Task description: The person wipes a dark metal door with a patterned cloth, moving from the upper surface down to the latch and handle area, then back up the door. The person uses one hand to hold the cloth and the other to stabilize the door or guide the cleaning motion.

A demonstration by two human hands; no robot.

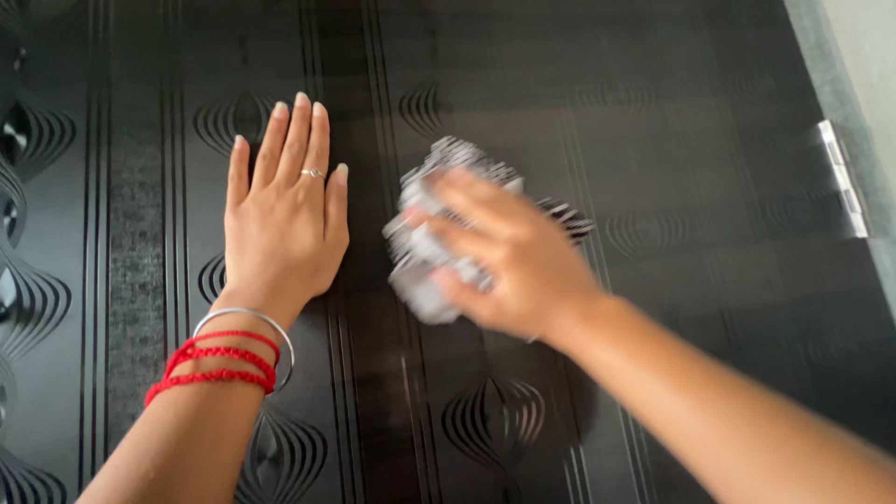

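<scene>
Near the middle of the dark embossed door panel (pixel 653 112), the right hand (pixel 509 266) is gripping a crumpled grey-white cloth (pixel 425 252); the left hand (pixel 285 210) is lying flat, released. Motion blur suggests fast rubbing; cloth could be slipping out or snagging on grooves.

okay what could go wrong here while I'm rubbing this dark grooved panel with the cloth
1. The crumpled cloth under your right hand is motion-blurred, so it may skip the panel's carved grooves.
2. Your left hand lies flat on the panel and may leave prints.
3. The metal bangle and ring might scratch the finish.
</scene>
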